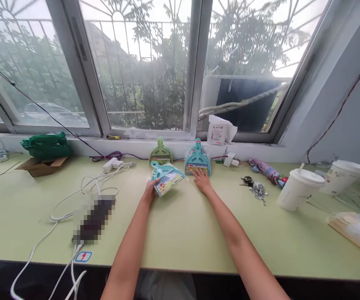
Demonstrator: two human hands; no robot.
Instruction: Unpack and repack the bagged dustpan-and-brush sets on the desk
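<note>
My left hand [149, 191] is closed on the lower left edge of a light-blue mini dustpan set [169, 179], tilted over the table, its brush and printed card under clear wrap. My right hand [201, 181] has its fingers spread against the front of a stack of similar dustpan sets [198, 159], which leans on the wall below the window; pink and other teal handles show behind the front one. A green dustpan set [160, 153] stands against the wall, just behind the one in my left hand.
To the left lie white charging cables [64, 216], a pixelated dark object [95, 218], and a green bag [47, 146] on a cardboard box [41, 166]. Keys [256, 187], a folded umbrella [268, 171] and white lidded cups [300, 189] are on the right. A power adapter [230, 159] sits near the stack.
</note>
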